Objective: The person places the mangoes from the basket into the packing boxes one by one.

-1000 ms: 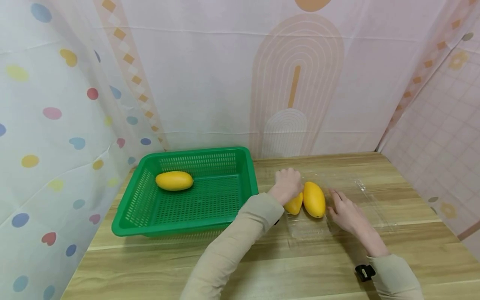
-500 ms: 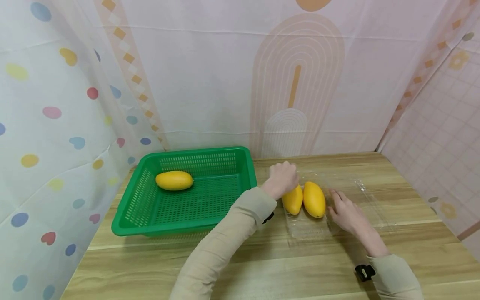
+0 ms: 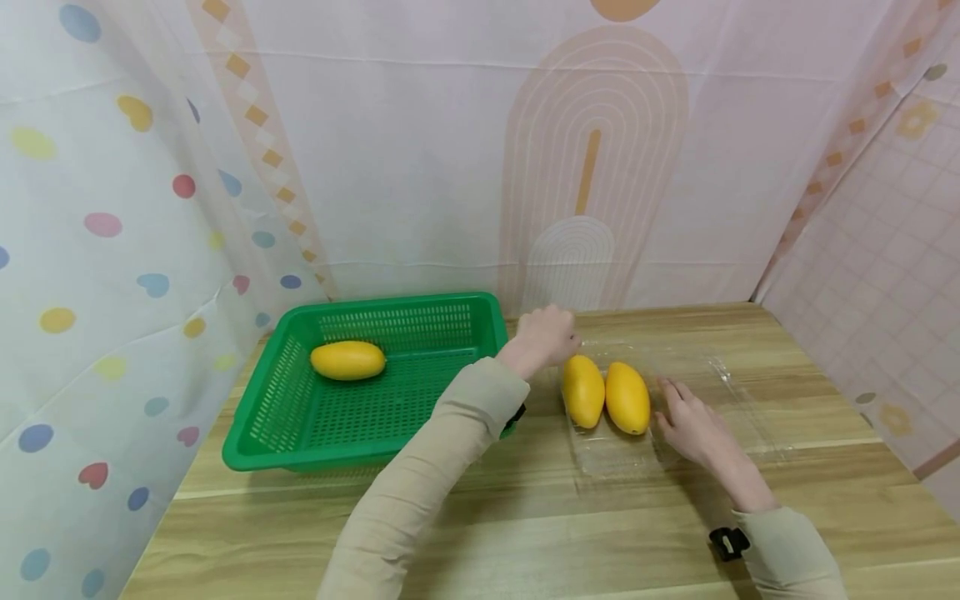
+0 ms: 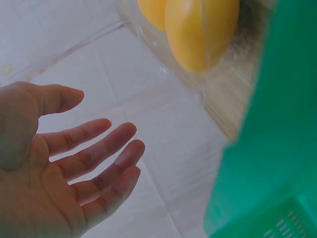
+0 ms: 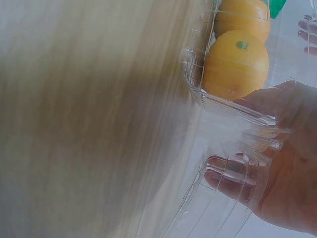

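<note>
Two yellow mangoes lie side by side in one half of a clear plastic clamshell box. My right hand holds the box near its fold; the right wrist view has the thumb beside a mango and the fingers seen through the plastic. Above and left of the mangoes is my left hand, near the right rim of a green basket. It holds nothing, and its fingers are spread and slightly bent in the left wrist view. Another mango lies inside the basket.
The box's transparent lid half lies unfolded to the right. Everything stands on a wood-grain table. Patterned cloths hang behind and at both sides.
My left hand has come off the left mango and moved left toward the basket, leaving that mango in the box. The right hand has stayed in place.
</note>
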Tool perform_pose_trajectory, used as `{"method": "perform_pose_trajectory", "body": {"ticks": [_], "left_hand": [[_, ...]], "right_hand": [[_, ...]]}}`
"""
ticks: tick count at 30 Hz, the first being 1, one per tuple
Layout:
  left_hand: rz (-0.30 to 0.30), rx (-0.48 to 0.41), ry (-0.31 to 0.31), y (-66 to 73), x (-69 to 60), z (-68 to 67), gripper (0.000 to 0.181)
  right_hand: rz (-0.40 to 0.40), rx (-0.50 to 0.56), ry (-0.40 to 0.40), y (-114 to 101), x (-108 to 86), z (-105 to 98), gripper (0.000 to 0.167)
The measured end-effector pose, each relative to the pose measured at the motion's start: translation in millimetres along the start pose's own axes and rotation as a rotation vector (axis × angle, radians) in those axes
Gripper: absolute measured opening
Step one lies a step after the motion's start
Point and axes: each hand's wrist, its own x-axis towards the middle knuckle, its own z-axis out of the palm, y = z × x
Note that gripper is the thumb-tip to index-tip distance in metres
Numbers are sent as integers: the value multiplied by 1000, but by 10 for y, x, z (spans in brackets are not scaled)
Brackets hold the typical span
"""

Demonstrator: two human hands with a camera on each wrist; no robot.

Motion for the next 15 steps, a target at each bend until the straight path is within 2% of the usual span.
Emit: {"method": "perform_pose_trajectory", "body": {"ticks": [5,12,15], "left_hand": [[6,-17,-11,-148,-38,-57,17],[41,-24,11,-368,-81,-62,21],[48,-33,2,-471,-100,-61,25]], "right_hand": [[-2,3,-6,-6,2,-9,55],[-4,-6,-8,-6,-2,-8,55],[-5,-9,-8,-5,-3,-4,55]]}}
